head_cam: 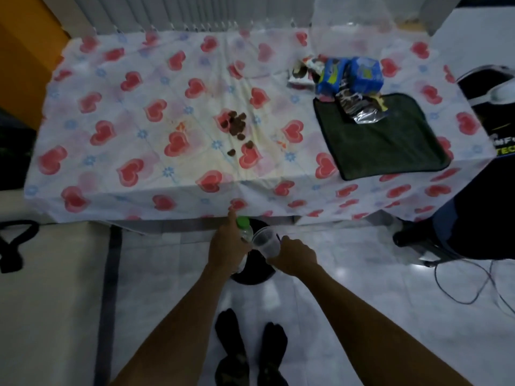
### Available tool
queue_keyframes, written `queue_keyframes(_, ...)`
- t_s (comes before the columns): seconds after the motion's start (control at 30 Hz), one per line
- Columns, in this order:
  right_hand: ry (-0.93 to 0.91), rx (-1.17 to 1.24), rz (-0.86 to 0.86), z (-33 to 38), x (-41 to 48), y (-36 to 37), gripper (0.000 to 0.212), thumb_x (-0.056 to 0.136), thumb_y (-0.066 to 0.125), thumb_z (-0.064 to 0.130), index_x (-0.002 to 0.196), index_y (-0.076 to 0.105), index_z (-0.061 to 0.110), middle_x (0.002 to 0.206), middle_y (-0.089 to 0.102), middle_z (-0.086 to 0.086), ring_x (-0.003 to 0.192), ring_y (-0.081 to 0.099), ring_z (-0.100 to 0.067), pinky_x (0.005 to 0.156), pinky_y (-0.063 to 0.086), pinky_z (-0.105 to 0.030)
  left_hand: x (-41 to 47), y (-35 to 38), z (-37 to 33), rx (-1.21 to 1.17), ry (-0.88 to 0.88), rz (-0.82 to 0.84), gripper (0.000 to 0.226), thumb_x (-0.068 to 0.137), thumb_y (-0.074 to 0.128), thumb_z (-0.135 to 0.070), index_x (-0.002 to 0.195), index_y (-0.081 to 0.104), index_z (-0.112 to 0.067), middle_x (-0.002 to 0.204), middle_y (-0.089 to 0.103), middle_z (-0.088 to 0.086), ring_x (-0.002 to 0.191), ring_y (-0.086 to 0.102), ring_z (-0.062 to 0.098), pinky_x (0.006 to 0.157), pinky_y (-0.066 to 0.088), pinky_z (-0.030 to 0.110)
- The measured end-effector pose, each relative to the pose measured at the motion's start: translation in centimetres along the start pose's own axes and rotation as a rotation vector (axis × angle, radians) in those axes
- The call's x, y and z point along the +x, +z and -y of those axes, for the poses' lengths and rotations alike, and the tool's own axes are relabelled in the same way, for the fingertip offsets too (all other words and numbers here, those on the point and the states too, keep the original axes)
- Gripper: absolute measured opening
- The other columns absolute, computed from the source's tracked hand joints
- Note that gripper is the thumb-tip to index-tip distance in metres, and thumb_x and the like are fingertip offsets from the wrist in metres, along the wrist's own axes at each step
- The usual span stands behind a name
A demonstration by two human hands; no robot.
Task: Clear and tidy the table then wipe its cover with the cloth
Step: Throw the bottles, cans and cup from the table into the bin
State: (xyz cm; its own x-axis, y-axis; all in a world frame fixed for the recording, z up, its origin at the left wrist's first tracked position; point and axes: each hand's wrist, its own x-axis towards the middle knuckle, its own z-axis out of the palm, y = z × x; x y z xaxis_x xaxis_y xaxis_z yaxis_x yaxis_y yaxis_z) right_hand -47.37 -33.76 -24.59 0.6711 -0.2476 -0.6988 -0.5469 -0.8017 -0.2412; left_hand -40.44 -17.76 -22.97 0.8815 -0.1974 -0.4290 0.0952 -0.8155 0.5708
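Holding a bottle and a cup below the table edge

From my feed I see both arms reaching forward, the hands low in front of the near edge of the table. The left hand (227, 246) has its fingers wrapped round a clear bottle (246, 232) with a green cap, the forefinger stretched up towards the hanging hem of the table cover (111, 79). The right hand (295, 256) grips a clear plastic cup (266, 242) from its side, tilted, with the rim just beside the bottle. I cannot tell whether the two touch. Both sit above a round black bin (252, 275) on the pale tiled floor, which the hands partly hide.

On the table, the cover is white with red hearts and small blue flowers. I make out a yellowish stain across its middle, and a scatter of brown crumbs (237, 123) lies on it. The dark green cloth (390, 140) lies flat near the right end, its front corner reaching the near edge. Blue snack packets (348, 76) are heaped just behind it, and a crumpled clear wrapper (362, 112) rests on its far edge. A clear plastic tub (348, 26) stands at the far side of the table, blurred in my view.

Two feet in dark socks (250, 349) stand on the tiles at the bottom of the picture
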Motion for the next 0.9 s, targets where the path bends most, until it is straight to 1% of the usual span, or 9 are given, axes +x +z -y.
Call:
queue_keyframes(0.1, 0.081, 0.071, 0.008, -0.2, 3.2, 3.4, 0.071, 0.079, 0.062, 0.067, 0.122, 0.053, 0.010, 0.108, 0.065, -0.008, 0.095, 0.066, -0.027, 0.086, 0.055, -0.040, 1.8, 3.1, 2.8, 0.048, 0.004, 0.003, 0.070, 0.074, 0.082, -0.028, 0.131, 0.043, -0.023, 0.120, 0.062, 0.010, 0.111, 0.061, 0.035, 0.080, 0.054, 0.043)
queue_keyframes(0.17, 0.128, 0.121, 0.008, -0.3, 5.2, 5.3, 0.067, 0.078, 0.061, 0.064, 0.118, 0.054, 0.011, 0.104, 0.066, -0.007, 0.092, 0.066, -0.027, 0.085, 0.056, -0.040, 3.1, 4.8, 4.3, 0.053, 0.000, 0.013, 0.060, 0.075, 0.080, -0.029, 0.122, 0.044, -0.024, 0.116, 0.061, 0.009, 0.106, 0.061, 0.035, 0.076, 0.052, 0.041)
queue_keyframes(0.23, 0.161, 0.157, 0.006, -0.7, 7.2, 6.9, 0.064, 0.075, 0.061, 0.062, 0.114, 0.057, 0.011, 0.099, 0.067, -0.006, 0.088, 0.068, -0.026, 0.084, 0.058, -0.041, 4.4, 6.4, 5.5, 0.031, 0.007, 0.015, 0.056, 0.075, 0.080, -0.028, 0.119, 0.046, -0.021, 0.116, 0.061, 0.009, 0.104, 0.061, 0.033, 0.075, 0.053, 0.041)
queue_keyframes(0.33, 0.203, 0.175, 0.005, -1.7, 9.8, 9.0, 0.063, 0.073, 0.063, 0.062, 0.113, 0.059, 0.014, 0.100, 0.067, -0.005, 0.091, 0.068, -0.026, 0.083, 0.058, -0.040, 6.1, 8.6, 6.9, 0.022, 0.020, 0.021, 0.058, 0.073, 0.083, -0.024, 0.117, 0.045, -0.020, 0.116, 0.062, 0.008, 0.105, 0.062, 0.030, 0.078, 0.057, 0.046)
queue_keyframes(0.43, 0.216, 0.164, 0.003, -2.6, 11.8, 10.9, 0.062, 0.073, 0.066, 0.061, 0.113, 0.059, 0.013, 0.099, 0.068, -0.005, 0.091, 0.068, -0.026, 0.082, 0.058, -0.039, 7.4, 10.6, 8.1, 0.015, 0.033, 0.010, 0.057, 0.072, 0.086, -0.023, 0.113, 0.045, -0.021, 0.114, 0.062, 0.005, 0.105, 0.063, 0.025, 0.077, 0.058, 0.043)
queue_keyframes(0.53, 0.211, 0.173, -0.001, -3.3, 13.2, 12.7, 0.059, 0.077, 0.067, 0.058, 0.115, 0.059, 0.013, 0.097, 0.068, -0.005, 0.088, 0.068, -0.025, 0.080, 0.058, -0.039, 8.1, 12.2, 9.1, 0.053, 0.019, 0.026, 0.059, 0.072, 0.086, -0.026, 0.113, 0.044, -0.023, 0.113, 0.064, 0.006, 0.103, 0.065, 0.028, 0.075, 0.059, 0.044)
queue_keyframes(0.6, 0.203, 0.182, 0.011, -3.6, 14.0, 13.6, 0.057, 0.080, 0.067, 0.055, 0.117, 0.058, 0.013, 0.100, 0.068, -0.007, 0.090, 0.067, -0.026, 0.082, 0.058, -0.040, 8.3, 13.3, 9.9, 0.082, 0.010, 0.040, 0.062, 0.072, 0.087, -0.028, 0.116, 0.044, -0.024, 0.114, 0.064, 0.008, 0.104, 0.065, 0.030, 0.075, 0.059, 0.044)
queue_keyframes(0.7, 0.191, 0.194, 0.023, -4.2, 14.7, 14.4, 0.056, 0.082, 0.067, 0.051, 0.120, 0.056, 0.011, 0.102, 0.067, -0.009, 0.092, 0.068, -0.028, 0.082, 0.058, -0.041, 8.5, 14.7, 11.2, 0.103, -0.003, 0.058, 0.063, 0.072, 0.087, -0.029, 0.119, 0.046, -0.020, 0.118, 0.062, 0.010, 0.108, 0.062, 0.032, 0.073, 0.055, 0.038)
queue_keyframes(0.9, 0.148, 0.246, 0.026, -4.6, 15.6, 15.1, 0.061, 0.082, 0.070, 0.046, 0.126, 0.052, 0.008, 0.106, 0.068, -0.013, 0.095, 0.068, -0.031, 0.082, 0.060, -0.044, 9.0, 15.4, 11.9, 0.124, -0.039, 0.088, 0.064, 0.074, 0.086, -0.023, 0.121, 0.045, -0.014, 0.125, 0.058, 0.015, 0.116, 0.059, 0.036, 0.084, 0.057, 0.048)
